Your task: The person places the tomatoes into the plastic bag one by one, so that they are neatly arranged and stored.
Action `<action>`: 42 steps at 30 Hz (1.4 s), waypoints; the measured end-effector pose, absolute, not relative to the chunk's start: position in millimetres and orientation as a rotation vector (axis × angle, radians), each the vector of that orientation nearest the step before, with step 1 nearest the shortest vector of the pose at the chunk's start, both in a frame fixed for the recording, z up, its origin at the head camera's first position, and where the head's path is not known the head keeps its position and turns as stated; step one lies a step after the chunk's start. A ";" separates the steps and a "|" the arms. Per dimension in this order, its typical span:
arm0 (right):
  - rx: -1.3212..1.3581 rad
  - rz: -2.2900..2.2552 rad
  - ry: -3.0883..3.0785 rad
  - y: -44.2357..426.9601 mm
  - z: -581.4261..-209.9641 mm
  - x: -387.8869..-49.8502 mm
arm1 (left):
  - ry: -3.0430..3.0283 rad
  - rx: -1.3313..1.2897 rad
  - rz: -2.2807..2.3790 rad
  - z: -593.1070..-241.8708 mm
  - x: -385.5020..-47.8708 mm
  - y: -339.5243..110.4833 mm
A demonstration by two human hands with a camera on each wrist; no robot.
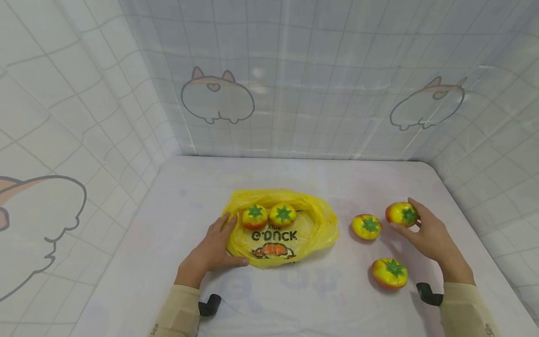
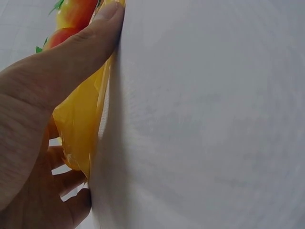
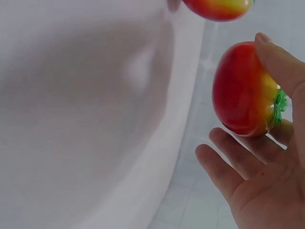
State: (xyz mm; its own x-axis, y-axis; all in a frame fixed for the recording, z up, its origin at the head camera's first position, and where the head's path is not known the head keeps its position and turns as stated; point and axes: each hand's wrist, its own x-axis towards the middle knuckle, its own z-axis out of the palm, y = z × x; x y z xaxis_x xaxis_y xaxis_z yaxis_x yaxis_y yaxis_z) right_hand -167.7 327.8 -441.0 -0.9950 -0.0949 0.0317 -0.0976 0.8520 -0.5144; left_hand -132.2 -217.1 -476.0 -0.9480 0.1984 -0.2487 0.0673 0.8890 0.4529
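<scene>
On the left, a yellow plastic bag [image 1: 311, 243] with printed letters lies spread, two toy persimmons [image 1: 254, 216] on it, yellow and red with green leafy tops. My left hand [image 1: 216, 245] touches the bag's left side, fingers spread and thumb along the near edge. In the left wrist view, the yellow plastic [image 2: 81, 124] shows between thumb and fingers. My right hand [image 1: 429, 231] holds another toy persimmon [image 1: 400, 214] between thumb and fingers. The right wrist view shows its red underside above the table, the held persimmon [image 3: 243, 90] pinched near its green top.
Two more toy persimmons, a farther persimmon [image 1: 366, 227] and a nearer persimmon [image 1: 389, 273], lie between the bag and my right hand. A white-covered table [image 1: 286, 304] holds everything. Tile-patterned curtains [image 1: 294, 93] hang behind and at both sides.
</scene>
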 end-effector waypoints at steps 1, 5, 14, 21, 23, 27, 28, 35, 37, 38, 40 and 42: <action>0.156 0.834 -3.009 326.7 -440.1 -167.6 | 2.768 0.201 0.646 -476.0 -132.6 -217.2; 0.157 0.829 -2.989 321.0 -435.1 -168.2 | 2.768 0.199 0.641 -475.9 -133.7 -216.6; 0.237 0.837 -2.941 301.3 -417.1 -169.1 | 2.770 0.189 0.638 -475.0 -132.6 -215.9; 0.307 0.828 -2.917 281.0 -408.9 -171.9 | 2.779 0.193 0.642 -475.8 -133.2 -216.8; 0.323 0.818 -2.922 275.7 -406.9 -172.2 | 2.778 0.192 0.645 -476.0 -133.4 -216.8; 0.366 0.802 -2.925 266.8 -402.0 -170.2 | 2.774 0.181 0.647 -477.0 -133.7 -216.6; 0.381 0.796 -2.921 264.7 -400.7 -169.7 | 2.774 0.181 0.646 -477.4 -133.6 -216.7; 0.530 0.805 -2.862 250.9 -395.7 -167.9 | 2.782 0.194 0.650 -478.6 -134.2 -217.2; 0.571 0.815 -2.853 246.9 -395.7 -167.8 | 2.782 0.196 0.655 -479.0 -134.2 -217.5; 0.581 0.821 -2.854 244.8 -395.8 -167.6 | 2.783 0.198 0.656 -479.4 -134.3 -217.7; 0.601 0.829 -2.859 240.6 -396.3 -167.5 | 2.782 0.200 0.656 -480.2 -134.4 -217.9; 0.608 0.830 -2.872 236.0 -396.4 -167.3 | 2.782 0.202 0.654 -481.2 -134.6 -218.0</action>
